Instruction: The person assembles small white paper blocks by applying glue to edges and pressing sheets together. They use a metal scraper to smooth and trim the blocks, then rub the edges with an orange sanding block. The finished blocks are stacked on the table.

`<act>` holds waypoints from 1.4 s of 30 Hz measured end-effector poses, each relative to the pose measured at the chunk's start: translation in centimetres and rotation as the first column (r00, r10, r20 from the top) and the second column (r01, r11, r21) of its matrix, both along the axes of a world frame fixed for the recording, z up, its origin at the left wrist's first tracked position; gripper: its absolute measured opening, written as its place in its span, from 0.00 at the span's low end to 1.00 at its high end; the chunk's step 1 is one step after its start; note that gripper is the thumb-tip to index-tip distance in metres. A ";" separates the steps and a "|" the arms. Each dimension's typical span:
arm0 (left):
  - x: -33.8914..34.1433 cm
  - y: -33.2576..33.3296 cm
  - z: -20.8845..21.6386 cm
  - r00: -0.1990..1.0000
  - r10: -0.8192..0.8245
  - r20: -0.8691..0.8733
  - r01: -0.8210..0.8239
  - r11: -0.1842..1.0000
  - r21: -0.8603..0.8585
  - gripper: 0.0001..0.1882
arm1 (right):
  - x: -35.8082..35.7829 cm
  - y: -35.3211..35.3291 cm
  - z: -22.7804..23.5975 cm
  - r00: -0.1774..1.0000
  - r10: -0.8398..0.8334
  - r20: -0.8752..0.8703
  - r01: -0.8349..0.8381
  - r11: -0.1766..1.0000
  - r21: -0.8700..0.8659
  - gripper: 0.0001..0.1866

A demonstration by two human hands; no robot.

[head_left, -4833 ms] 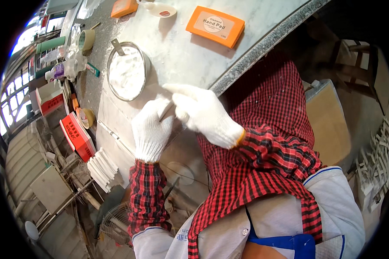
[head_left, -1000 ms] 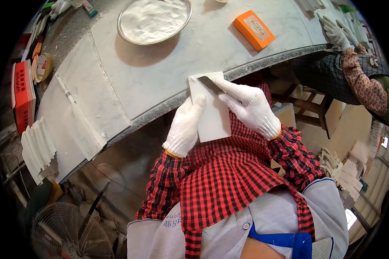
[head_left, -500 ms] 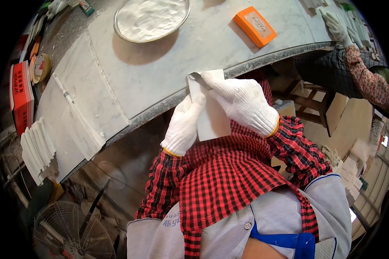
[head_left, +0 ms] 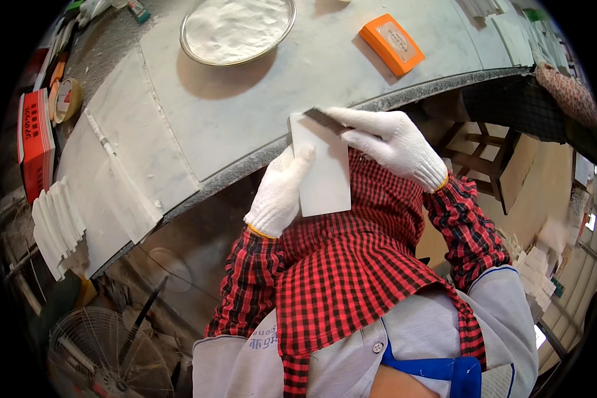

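A white rectangular slab (head_left: 326, 176), thin and smooth, is held at a tilt just off the table's front edge. My left hand (head_left: 276, 191), in a white knit glove, grips its left side with the thumb on the front face. In my gloved right hand (head_left: 399, 144) is a dark grey flat strip (head_left: 324, 120), pinched between thumb and fingers. This strip lies across the slab's upper part, close to its top edge. Its exact kind cannot be made out. Both wrists show yellow cuff edges below the gloves.
Beyond the slab, a metal-rimmed bowl (head_left: 237, 30) of white powder and an orange box (head_left: 391, 44) stand on the marble table (head_left: 298, 73). Thin white strips (head_left: 58, 222) lie at left, by a red box (head_left: 36, 142). A fan (head_left: 109, 358) is lower left; a co-worker's sleeve (head_left: 567, 93), a wooden stool (head_left: 481, 156) right.
My right hand has shifted right and opened out from the slab, with the grey strip now showing more. The slab has turned slightly more upright. The co-worker's gloved hand has left the view.
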State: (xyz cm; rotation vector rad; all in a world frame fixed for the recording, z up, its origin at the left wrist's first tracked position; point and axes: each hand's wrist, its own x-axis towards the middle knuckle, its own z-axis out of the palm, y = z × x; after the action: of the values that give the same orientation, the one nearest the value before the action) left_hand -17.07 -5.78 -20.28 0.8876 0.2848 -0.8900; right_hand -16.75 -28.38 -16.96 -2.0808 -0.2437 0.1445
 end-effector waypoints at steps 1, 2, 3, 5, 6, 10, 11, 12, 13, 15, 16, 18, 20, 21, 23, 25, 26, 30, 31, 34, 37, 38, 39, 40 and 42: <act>0.0 0.0 0.2 1.000 -0.005 0.008 0.005 1.000 -0.003 0.25 | -0.1 0.1 0.5 0.990 -0.076 -0.118 0.082 0.995 0.049 0.25; 0.1 0.0 0.4 0.999 -0.016 0.037 0.015 0.999 0.047 0.24 | -0.2 0.3 1.1 0.961 -0.149 -0.233 0.174 0.980 0.091 0.27; 0.1 0.0 0.7 0.997 -0.029 0.066 0.022 0.995 0.098 0.24 | -0.4 0.3 2.3 0.895 -0.203 -0.397 0.270 0.955 0.120 0.27; 0.3 0.1 1.6 0.981 -0.120 0.149 0.083 0.969 0.234 0.22 | -1.3 0.8 3.8 0.770 -0.257 -0.584 0.442 0.875 0.197 0.29; 0.4 0.4 2.2 0.961 -0.192 0.198 0.121 0.938 0.325 0.22 | -1.8 0.8 3.9 0.763 -0.254 -0.595 0.468 0.851 0.237 0.30; 2.0 2.1 7.2 0.691 -0.551 0.468 0.077 0.700 0.710 0.18 | -3.4 0.3 3.0 0.771 -0.204 -0.604 0.521 0.748 0.412 0.34; 2.4 2.6 8.3 0.644 -0.609 0.463 0.066 0.647 0.759 0.16 | -3.6 0.4 2.9 0.774 -0.186 -0.605 0.524 0.724 0.448 0.34; 2.6 3.0 8.8 0.568 -0.636 0.522 -0.021 0.623 0.782 0.15 | -3.7 0.4 2.8 0.778 -0.167 -0.606 0.527 0.700 0.483 0.33; 3.0 3.5 9.4 0.503 -0.690 0.521 -0.069 0.568 0.820 0.15 | -3.8 0.5 2.6 0.785 -0.139 -0.604 0.516 0.687 0.512 0.32; 3.9 4.2 10.7 0.405 -0.777 0.483 -0.139 0.469 0.872 0.15 | -3.6 1.2 2.6 0.797 -0.110 -0.594 0.498 0.675 0.544 0.32; 4.3 4.6 10.9 0.380 -0.795 0.473 -0.165 0.445 0.880 0.15 | -3.5 1.8 2.6 0.802 -0.095 -0.590 0.491 0.668 0.559 0.31; 4.8 5.1 11.4 0.327 -0.831 0.451 -0.217 0.398 0.891 0.15 | -3.4 3.1 2.7 0.806 -0.047 -0.590 0.500 0.588 0.636 0.31; 4.6 5.2 11.2 0.383 -0.789 0.481 -0.188 0.443 0.877 0.14 | -3.1 4.6 2.4 0.806 -0.018 -0.592 0.520 0.500 0.692 0.31; 4.5 5.2 10.8 0.448 -0.741 0.500 -0.143 0.493 0.858 0.14 | -3.0 5.7 1.9 0.810 -0.063 -0.583 0.537 0.477 0.696 0.31; 3.6 4.8 9.9 0.603 -0.603 0.523 -0.051 0.624 0.779 0.16 | -2.8 7.3 3.0 0.805 -0.084 -0.587 0.552 0.468 0.690 0.30; 2.1 4.4 7.2 0.786 -0.419 0.455 0.037 0.766 0.642 0.17 | -3.1 7.7 3.4 0.811 -0.114 -0.574 0.528 0.566 0.633 0.29; 1.3 3.8 6.4 0.866 -0.297 0.402 0.043 0.845 0.533 0.18 | -3.5 7.5 3.0 0.817 -0.190 -0.545 0.512 0.674 0.533 0.27; -0.7 1.5 5.4 0.956 -0.054 0.289 -0.044 0.946 0.323 0.20 | -4.2 6.9 1.7 0.893 -0.379 -0.242 0.444 0.828 0.342 0.26; -0.8 1.1 5.4 0.955 -0.054 0.291 -0.046 0.944 0.325 0.21 | -4.2 6.6 1.5 0.908 -0.387 -0.160 0.418 0.862 0.286 0.26; -1.0 1.0 4.5 0.966 -0.067 0.249 -0.008 0.958 0.288 0.21 | -4.4 6.1 1.6 0.935 -0.352 -0.030 0.353 0.925 0.140 0.24; -0.9 0.8 3.6 0.969 -0.087 0.231 0.014 0.954 0.299 0.21 | -4.5 5.8 1.5 0.937 -0.343 -0.074 0.347 0.935 0.069 0.22; -0.8 0.8 3.3 0.969 -0.095 0.229 0.021 0.952 0.305 0.21 | -4.5 5.7 1.2 0.937 -0.345 -0.045 0.347 0.936 0.058 0.22; -0.6 0.7 3.0 0.968 -0.104 0.228 0.028 0.950 0.312 0.21 | -4.5 5.7 0.6 0.938 -0.347 -0.016 0.347 0.937 0.046 0.21; -0.5 0.8 2.8 0.968 -0.110 0.226 0.033 0.948 0.318 0.21 | -4.4 5.7 0.3 0.938 -0.346 0.013 0.345 0.938 0.033 0.21; -0.4 0.6 2.6 0.975 -0.079 0.208 0.013 0.954 0.300 0.21 | -4.1 5.7 0.3 0.940 -0.340 -0.027 0.341 0.940 0.009 0.22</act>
State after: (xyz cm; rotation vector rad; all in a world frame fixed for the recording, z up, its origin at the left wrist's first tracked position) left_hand -17.47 -5.13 -17.65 1.2664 0.2104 -0.7956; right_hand -20.90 -22.68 -16.70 -2.0731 0.1329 -0.0416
